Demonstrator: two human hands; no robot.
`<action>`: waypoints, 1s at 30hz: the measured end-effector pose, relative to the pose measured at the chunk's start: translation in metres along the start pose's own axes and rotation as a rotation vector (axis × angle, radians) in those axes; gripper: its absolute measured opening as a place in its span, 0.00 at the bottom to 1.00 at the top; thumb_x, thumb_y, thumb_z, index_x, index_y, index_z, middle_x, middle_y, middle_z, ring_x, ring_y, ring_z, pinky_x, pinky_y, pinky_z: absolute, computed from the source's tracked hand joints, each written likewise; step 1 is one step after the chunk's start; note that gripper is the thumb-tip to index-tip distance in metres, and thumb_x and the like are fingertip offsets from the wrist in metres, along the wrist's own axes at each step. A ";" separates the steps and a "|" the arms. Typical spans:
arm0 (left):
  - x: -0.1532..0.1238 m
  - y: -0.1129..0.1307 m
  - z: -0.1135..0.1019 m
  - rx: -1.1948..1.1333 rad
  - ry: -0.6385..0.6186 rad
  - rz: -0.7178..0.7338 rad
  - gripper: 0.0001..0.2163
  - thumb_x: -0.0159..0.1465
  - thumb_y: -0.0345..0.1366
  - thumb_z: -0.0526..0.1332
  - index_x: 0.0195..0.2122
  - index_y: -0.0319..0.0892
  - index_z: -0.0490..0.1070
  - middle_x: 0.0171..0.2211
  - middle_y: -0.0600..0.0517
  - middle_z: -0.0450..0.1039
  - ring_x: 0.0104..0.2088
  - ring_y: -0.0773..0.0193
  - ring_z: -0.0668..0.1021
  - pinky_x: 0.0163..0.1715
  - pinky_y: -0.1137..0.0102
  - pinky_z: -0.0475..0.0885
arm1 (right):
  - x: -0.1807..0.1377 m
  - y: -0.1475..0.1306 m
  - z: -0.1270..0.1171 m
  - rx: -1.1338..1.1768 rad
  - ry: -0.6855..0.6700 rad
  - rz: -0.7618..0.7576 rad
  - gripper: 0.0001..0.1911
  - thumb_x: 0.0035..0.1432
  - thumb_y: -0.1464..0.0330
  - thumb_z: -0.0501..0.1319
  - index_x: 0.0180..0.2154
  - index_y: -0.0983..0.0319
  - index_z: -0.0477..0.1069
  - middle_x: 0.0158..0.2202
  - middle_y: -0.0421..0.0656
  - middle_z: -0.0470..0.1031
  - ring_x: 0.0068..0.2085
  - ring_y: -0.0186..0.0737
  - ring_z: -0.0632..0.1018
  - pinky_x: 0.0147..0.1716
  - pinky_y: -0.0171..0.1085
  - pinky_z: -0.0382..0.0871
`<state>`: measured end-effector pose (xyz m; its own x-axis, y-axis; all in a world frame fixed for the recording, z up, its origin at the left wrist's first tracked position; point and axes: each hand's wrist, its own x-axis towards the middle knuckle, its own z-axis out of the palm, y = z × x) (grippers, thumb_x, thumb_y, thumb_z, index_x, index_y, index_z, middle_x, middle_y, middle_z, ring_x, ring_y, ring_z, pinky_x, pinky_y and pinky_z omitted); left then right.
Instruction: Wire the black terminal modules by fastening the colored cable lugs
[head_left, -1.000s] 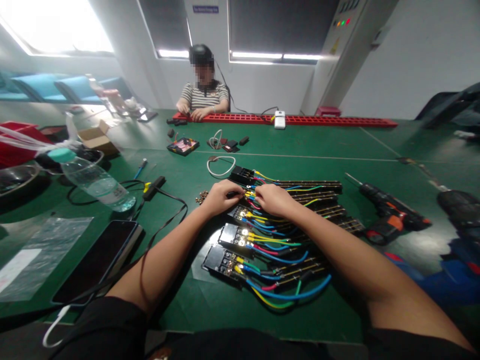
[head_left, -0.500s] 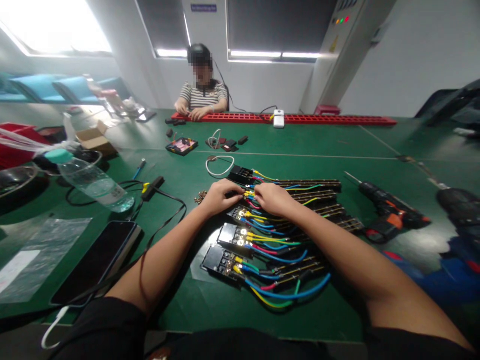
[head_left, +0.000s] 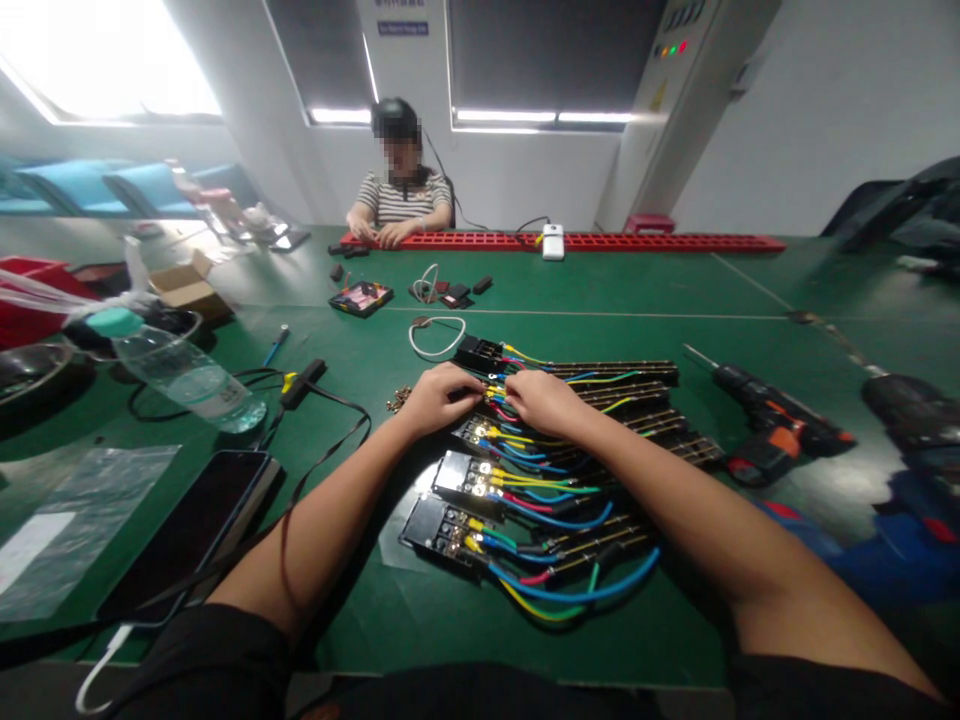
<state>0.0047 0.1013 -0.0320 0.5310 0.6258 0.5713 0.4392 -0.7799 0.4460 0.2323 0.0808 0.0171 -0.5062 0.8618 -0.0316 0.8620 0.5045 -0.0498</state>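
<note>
My left hand is closed in a pinch at the wire ends of one black terminal block in the row; whatever is between its fingertips is too small to make out. Facing it, my right hand is curled over the same wires, fingers pressed on a wire by its yellow lug. Both hands mostly hide that block. Nearer to me lie more wired terminal blocks, with blue, yellow-green and red wires running right to black strips with brass-coloured edges. Beyond my hands is another wired block. Small brass-coloured screws lie beside my left hand.
A cordless drill lies right of the strips, with a second blurred power tool beyond. Left are a water bottle, a phone with cables and a plastic bag. Across the green table sits a person behind a red slotted rail.
The view has shifted slightly, so everything sits a little lower and further left. My two hands keep the same pinch at the same block.
</note>
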 end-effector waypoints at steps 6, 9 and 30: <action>0.000 0.004 -0.001 -0.009 -0.003 -0.034 0.08 0.64 0.35 0.64 0.43 0.43 0.79 0.41 0.50 0.83 0.42 0.58 0.80 0.47 0.63 0.74 | -0.001 0.000 0.000 -0.003 0.003 -0.013 0.13 0.70 0.66 0.53 0.43 0.62 0.76 0.45 0.50 0.81 0.45 0.45 0.80 0.41 0.37 0.67; -0.001 0.002 -0.003 0.010 0.014 -0.018 0.12 0.63 0.35 0.64 0.48 0.42 0.78 0.44 0.48 0.81 0.45 0.57 0.80 0.49 0.61 0.74 | -0.002 -0.001 0.000 -0.005 0.006 -0.007 0.13 0.70 0.66 0.53 0.43 0.62 0.76 0.45 0.50 0.81 0.45 0.45 0.80 0.41 0.37 0.68; -0.009 -0.031 -0.018 -0.006 -0.125 0.029 0.12 0.66 0.33 0.63 0.49 0.44 0.79 0.49 0.45 0.81 0.53 0.56 0.80 0.57 0.58 0.75 | 0.003 -0.005 0.005 -0.030 0.025 0.106 0.13 0.67 0.64 0.56 0.44 0.62 0.76 0.44 0.52 0.81 0.43 0.48 0.81 0.40 0.39 0.69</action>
<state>-0.0267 0.1198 -0.0388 0.6297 0.5995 0.4941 0.4183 -0.7976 0.4346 0.2265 0.0805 0.0127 -0.4114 0.9114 -0.0105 0.9114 0.4112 -0.0176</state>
